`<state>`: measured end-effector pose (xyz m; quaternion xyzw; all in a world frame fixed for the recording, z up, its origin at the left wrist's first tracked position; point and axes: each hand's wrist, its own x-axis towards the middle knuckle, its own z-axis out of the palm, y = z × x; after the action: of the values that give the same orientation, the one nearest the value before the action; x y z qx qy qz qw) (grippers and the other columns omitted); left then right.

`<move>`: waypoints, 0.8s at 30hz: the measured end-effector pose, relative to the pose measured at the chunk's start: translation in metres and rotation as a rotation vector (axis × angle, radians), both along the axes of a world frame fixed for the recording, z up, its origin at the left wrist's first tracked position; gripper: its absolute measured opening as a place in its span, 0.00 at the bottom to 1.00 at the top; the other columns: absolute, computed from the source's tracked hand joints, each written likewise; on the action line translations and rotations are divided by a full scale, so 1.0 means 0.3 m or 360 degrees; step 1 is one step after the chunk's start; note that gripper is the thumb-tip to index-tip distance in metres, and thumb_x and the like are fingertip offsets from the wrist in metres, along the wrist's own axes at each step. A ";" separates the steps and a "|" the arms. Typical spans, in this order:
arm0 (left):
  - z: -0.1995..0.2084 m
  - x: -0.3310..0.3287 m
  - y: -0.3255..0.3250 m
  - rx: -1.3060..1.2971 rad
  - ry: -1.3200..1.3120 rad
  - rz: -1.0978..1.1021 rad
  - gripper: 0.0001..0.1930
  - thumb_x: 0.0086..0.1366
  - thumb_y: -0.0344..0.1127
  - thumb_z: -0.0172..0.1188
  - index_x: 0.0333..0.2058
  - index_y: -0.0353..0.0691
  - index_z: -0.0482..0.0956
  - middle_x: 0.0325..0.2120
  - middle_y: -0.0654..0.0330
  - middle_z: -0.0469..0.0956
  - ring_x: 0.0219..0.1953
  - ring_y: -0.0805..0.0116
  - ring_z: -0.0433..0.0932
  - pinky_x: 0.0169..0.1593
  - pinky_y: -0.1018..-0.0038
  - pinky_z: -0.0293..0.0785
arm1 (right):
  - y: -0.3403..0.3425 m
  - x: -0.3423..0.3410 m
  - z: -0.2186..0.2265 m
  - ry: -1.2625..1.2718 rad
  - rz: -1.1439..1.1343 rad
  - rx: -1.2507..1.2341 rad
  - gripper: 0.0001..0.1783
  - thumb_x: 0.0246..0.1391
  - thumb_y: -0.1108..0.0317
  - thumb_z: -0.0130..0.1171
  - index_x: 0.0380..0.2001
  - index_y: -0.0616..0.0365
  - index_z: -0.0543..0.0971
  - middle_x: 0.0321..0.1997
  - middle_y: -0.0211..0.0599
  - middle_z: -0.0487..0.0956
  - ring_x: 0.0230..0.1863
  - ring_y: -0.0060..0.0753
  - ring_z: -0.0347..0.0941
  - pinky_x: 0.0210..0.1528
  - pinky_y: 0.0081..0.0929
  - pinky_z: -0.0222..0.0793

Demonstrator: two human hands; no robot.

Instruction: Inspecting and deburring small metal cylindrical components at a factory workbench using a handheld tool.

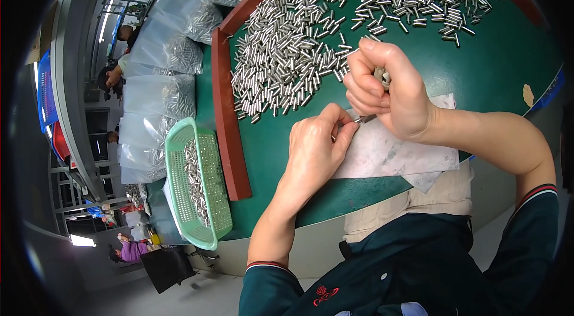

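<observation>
My left hand (320, 144) is pinched closed over the near part of the table, thumb against the fingers. Between its fingertips is a small metal pin, mostly hidden. My right hand (394, 86) is wrapped in a fist round a slim tool with a pale, dirty grip (382, 77); its exact kind is hidden. From below this fist a thin metal tip (360, 119) reaches the left fingertips. Beneath both hands lies a smudged white cloth (397, 151). Beyond them, many loose shiny metal pins (281, 62) are spread over the green tabletop (484, 71).
A dark red wooden rail (226, 130) edges the table at left and back. Left of it stands a light green basket (218, 214) with metal pins inside. Clear plastic bags of pins (182, 53) line the far left. Several people are in the background at left.
</observation>
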<state>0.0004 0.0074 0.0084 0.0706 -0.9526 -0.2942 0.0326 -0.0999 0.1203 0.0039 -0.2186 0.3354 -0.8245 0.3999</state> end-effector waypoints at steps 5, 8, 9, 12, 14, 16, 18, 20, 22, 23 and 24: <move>0.004 -0.004 0.004 -0.0035 -0.0065 0.0020 0.07 0.50 0.30 0.59 0.22 0.35 0.71 0.10 0.56 0.69 0.13 0.61 0.69 0.19 0.70 0.63 | -0.001 0.004 -0.006 -0.0031 -0.0018 0.0044 0.24 0.54 0.53 0.32 0.08 0.51 0.54 0.06 0.22 0.50 0.09 0.15 0.39 0.13 0.16 0.38; 0.002 -0.008 0.007 -0.0022 -0.0065 0.0023 0.07 0.50 0.30 0.59 0.21 0.36 0.71 0.09 0.57 0.68 0.12 0.62 0.69 0.18 0.70 0.62 | 0.003 0.003 -0.009 -0.0040 -0.0029 0.0039 0.24 0.54 0.54 0.32 0.08 0.51 0.54 0.06 0.22 0.50 0.09 0.15 0.39 0.13 0.16 0.38; 0.001 -0.009 0.008 -0.0013 -0.0055 0.0024 0.06 0.50 0.30 0.59 0.21 0.36 0.71 0.09 0.57 0.68 0.12 0.62 0.68 0.18 0.71 0.62 | 0.005 0.002 -0.011 -0.0024 -0.0025 0.0031 0.23 0.53 0.54 0.32 0.08 0.51 0.54 0.06 0.22 0.50 0.09 0.15 0.39 0.13 0.16 0.38; -0.003 -0.004 0.001 -0.0010 -0.0050 0.0044 0.06 0.50 0.30 0.59 0.21 0.36 0.71 0.09 0.57 0.67 0.12 0.62 0.68 0.18 0.71 0.62 | -0.008 0.000 -0.022 0.0023 -0.0024 0.0029 0.23 0.53 0.55 0.32 0.08 0.51 0.54 0.06 0.22 0.50 0.10 0.16 0.39 0.13 0.17 0.38; -0.009 -0.001 -0.002 0.0010 -0.0047 0.0046 0.05 0.49 0.28 0.59 0.22 0.34 0.72 0.09 0.61 0.65 0.12 0.71 0.63 0.18 0.76 0.60 | -0.009 0.000 -0.024 0.0023 -0.0024 0.0028 0.23 0.53 0.55 0.32 0.08 0.51 0.54 0.06 0.22 0.51 0.10 0.16 0.39 0.13 0.17 0.38; -0.010 0.001 -0.002 0.0029 -0.0042 0.0045 0.05 0.49 0.26 0.59 0.23 0.33 0.73 0.09 0.65 0.63 0.13 0.80 0.59 0.18 0.81 0.57 | -0.008 0.002 -0.023 0.0023 -0.0026 0.0027 0.23 0.53 0.55 0.32 0.08 0.51 0.54 0.06 0.22 0.51 0.10 0.16 0.39 0.13 0.17 0.38; -0.008 0.001 0.000 0.0029 -0.0034 0.0029 0.05 0.49 0.26 0.60 0.23 0.33 0.73 0.09 0.65 0.63 0.13 0.80 0.59 0.18 0.81 0.57 | -0.003 0.004 -0.018 0.0024 -0.0036 0.0034 0.22 0.53 0.56 0.32 0.08 0.51 0.54 0.06 0.22 0.51 0.10 0.16 0.39 0.14 0.17 0.38; -0.007 -0.001 0.001 0.0010 -0.0031 0.0027 0.05 0.49 0.28 0.59 0.22 0.34 0.72 0.09 0.61 0.65 0.13 0.70 0.64 0.18 0.76 0.60 | -0.002 0.005 -0.022 0.0031 -0.0032 0.0026 0.22 0.53 0.56 0.32 0.08 0.51 0.54 0.06 0.22 0.51 0.10 0.16 0.39 0.14 0.17 0.38; -0.005 -0.003 0.003 -0.0010 -0.0027 0.0022 0.06 0.49 0.30 0.59 0.21 0.36 0.71 0.09 0.56 0.68 0.12 0.61 0.69 0.19 0.70 0.63 | -0.001 0.005 -0.023 0.0039 -0.0032 0.0017 0.22 0.53 0.56 0.32 0.08 0.51 0.54 0.06 0.22 0.51 0.10 0.16 0.40 0.14 0.17 0.38; -0.003 -0.004 0.005 -0.0009 -0.0022 0.0020 0.06 0.49 0.29 0.59 0.21 0.35 0.71 0.09 0.56 0.68 0.12 0.61 0.69 0.19 0.70 0.63 | 0.000 0.005 -0.023 0.0042 -0.0035 0.0018 0.22 0.53 0.56 0.32 0.08 0.51 0.54 0.06 0.22 0.51 0.10 0.16 0.40 0.14 0.17 0.38; -0.002 -0.005 0.007 -0.0008 -0.0017 0.0018 0.06 0.49 0.29 0.59 0.21 0.35 0.71 0.09 0.56 0.68 0.13 0.60 0.69 0.19 0.70 0.63 | 0.002 0.005 -0.024 0.0044 -0.0039 0.0018 0.22 0.53 0.56 0.32 0.08 0.51 0.54 0.06 0.22 0.51 0.10 0.16 0.40 0.14 0.17 0.38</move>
<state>-0.0013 0.0094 0.0077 0.0774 -0.9531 -0.2911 0.0293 -0.0984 0.1208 -0.0032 -0.2236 0.3483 -0.8243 0.3864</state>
